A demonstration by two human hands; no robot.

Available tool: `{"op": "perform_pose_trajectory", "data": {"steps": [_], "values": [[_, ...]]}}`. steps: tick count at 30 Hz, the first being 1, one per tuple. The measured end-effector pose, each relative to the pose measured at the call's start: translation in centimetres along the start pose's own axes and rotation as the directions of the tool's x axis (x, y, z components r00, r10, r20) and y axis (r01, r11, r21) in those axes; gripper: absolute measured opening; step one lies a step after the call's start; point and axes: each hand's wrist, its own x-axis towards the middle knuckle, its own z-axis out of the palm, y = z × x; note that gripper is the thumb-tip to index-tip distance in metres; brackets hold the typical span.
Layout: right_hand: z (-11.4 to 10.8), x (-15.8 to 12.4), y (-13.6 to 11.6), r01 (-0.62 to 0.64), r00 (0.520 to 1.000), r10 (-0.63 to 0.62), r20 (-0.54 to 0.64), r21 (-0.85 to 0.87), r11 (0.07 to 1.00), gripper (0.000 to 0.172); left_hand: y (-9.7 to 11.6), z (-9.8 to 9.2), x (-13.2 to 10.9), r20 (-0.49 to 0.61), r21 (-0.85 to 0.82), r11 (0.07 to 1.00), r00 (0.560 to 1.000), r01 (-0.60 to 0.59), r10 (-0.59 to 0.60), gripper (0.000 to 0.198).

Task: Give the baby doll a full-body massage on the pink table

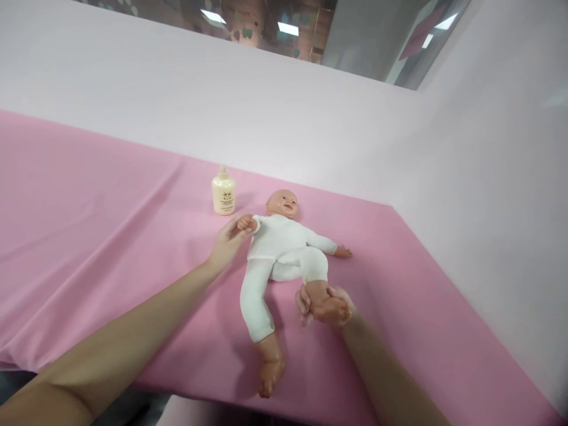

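A baby doll [279, 238] in a white outfit lies on its back on the pink sheet, its head toward the wall and its feet toward me. My left hand [225, 241] is closed around the doll's hand on the left side of the picture. With my right hand [306, 305] I grip the lower leg on the right side, fingers wrapped behind it; that leg is bent and raised off the sheet. The doll's other leg lies stretched toward the table's front edge, and its other arm rests out to the right.
A cream-coloured pump bottle [223, 195] stands upright left of the doll's head. The pink sheet [110, 225] covers the table, with folds at the left. A white wall [177, 89] runs behind the table and continues on the right, with a window [275, 26] above.
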Motion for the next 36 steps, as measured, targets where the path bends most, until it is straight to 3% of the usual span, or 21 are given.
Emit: {"op": "perform_pose_trajectory", "data": {"steps": [3, 6, 10, 13, 17, 20, 22, 24, 27, 30, 33, 34, 36], "values": [[1.3, 0.3, -1.0, 0.135, 0.964, -0.114, -0.241, 0.073, 0.988, 0.049, -0.2, 0.0, -0.8, 0.215, 0.189, 0.973, 0.972, -0.131, 0.089, 0.033], [2.5, 0.3, -1.8, 0.138, 0.912, -0.076, -0.402, 0.127, 0.982, 0.042, -0.6, -0.1, -1.1, 0.367, 0.272, 0.935, 0.922, -0.229, 0.119, 0.033], [2.8, 0.3, -1.7, 0.118, 0.858, -0.030, -0.513, 0.140, 0.983, 0.040, -1.2, 0.1, -1.1, 0.480, 0.284, 0.912, 0.867, -0.296, 0.131, 0.031], [2.4, 0.3, -1.4, 0.101, 0.849, -0.023, -0.528, 0.120, 0.988, 0.041, -1.3, 0.1, -1.1, 0.493, 0.268, 0.916, 0.859, -0.298, 0.135, 0.031], [2.0, 0.2, -1.1, 0.109, 0.922, -0.067, -0.380, 0.091, 0.990, 0.046, -0.8, -0.2, -0.7, 0.363, 0.256, 0.943, 0.925, -0.215, 0.112, 0.031], [1.9, -0.2, -0.9, 0.099, 0.980, -0.097, -0.174, 0.006, 0.995, 0.052, -0.4, -0.6, 0.1, 0.120, 0.163, 0.984, 0.991, -0.071, 0.052, 0.033], [2.1, -0.6, -0.8, 0.021, 0.997, -0.025, -0.067, -0.060, 0.998, 0.055, -0.5, -1.0, 1.0, -0.062, 0.020, 1.000, 0.998, -0.001, 0.002, 0.034], [2.5, -0.8, -1.0, -0.109, 0.994, 0.111, 0.011, -0.121, 0.987, 0.057, -0.8, -1.7, 2.0, -0.191, -0.146, 0.989, 0.980, 0.031, -0.059, 0.034], [3.3, -0.7, -1.6, -0.277, 0.950, 0.303, 0.079, -0.238, 0.931, 0.049, -1.8, -3.1, 3.4, -0.298, -0.352, 0.929, 0.928, 0.111, -0.224, 0.026], [3.3, 0.0, -1.9, -0.342, 0.913, 0.396, 0.097, -0.345, 0.874, 0.040, -3.0, -4.3, 4.3, -0.375, -0.495, 0.835, 0.807, 0.241, -0.456, 0.015], [2.7, 0.6, -1.6, -0.326, 0.905, 0.407, 0.123, -0.412, 0.851, 0.040, -3.9, -4.8, 4.7, -0.419, -0.574, 0.762, 0.692, 0.300, -0.588, 0.017], [2.6, 0.7, -1.6, -0.320, 0.904, 0.407, 0.129, -0.425, 0.847, 0.040, -4.1, -4.8, 4.7, -0.427, -0.580, 0.757, 0.679, 0.301, -0.597, 0.018], [2.6, 0.8, -1.6, -0.313, 0.905, 0.404, 0.136, -0.430, 0.847, 0.041, -4.2, -4.8, 4.6, -0.420, -0.562, 0.774, 0.706, 0.291, -0.570, 0.017]]}}
